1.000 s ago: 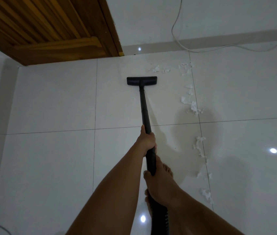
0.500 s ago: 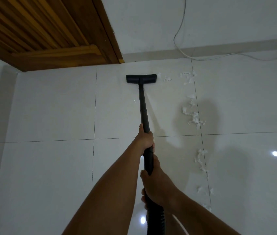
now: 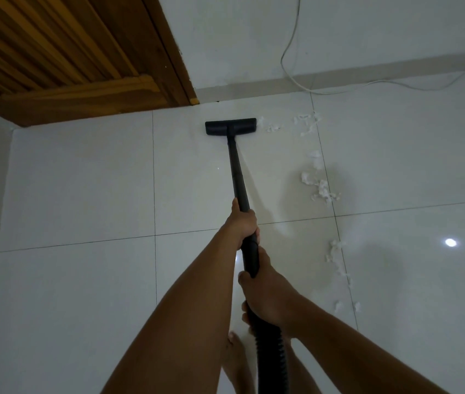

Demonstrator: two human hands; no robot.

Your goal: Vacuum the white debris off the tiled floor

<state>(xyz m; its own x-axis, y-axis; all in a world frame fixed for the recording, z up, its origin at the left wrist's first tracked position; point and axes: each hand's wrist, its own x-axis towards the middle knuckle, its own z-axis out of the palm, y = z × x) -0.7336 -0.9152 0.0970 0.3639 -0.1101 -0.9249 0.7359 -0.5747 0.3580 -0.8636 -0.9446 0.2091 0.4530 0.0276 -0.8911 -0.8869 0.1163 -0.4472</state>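
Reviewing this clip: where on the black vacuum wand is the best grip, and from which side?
Grip the thicker near end of the wand, just ahead of the ribbed hose, with fingers wrapped over it from above. The straight tube slopes down to the floor head, so two spaced hands steer it: left hand ahead, right hand behind.

Dim, greyish indoor light throws a small bright glare spot point(image 3: 450, 242) on the glossy tiled floor point(image 3: 83, 194) at right, soft broad shadows lie beside the white debris point(image 3: 320, 189), and wide-angle distortion bends the door point(image 3: 69, 52) and skirting point(image 3: 396, 70) near the edges
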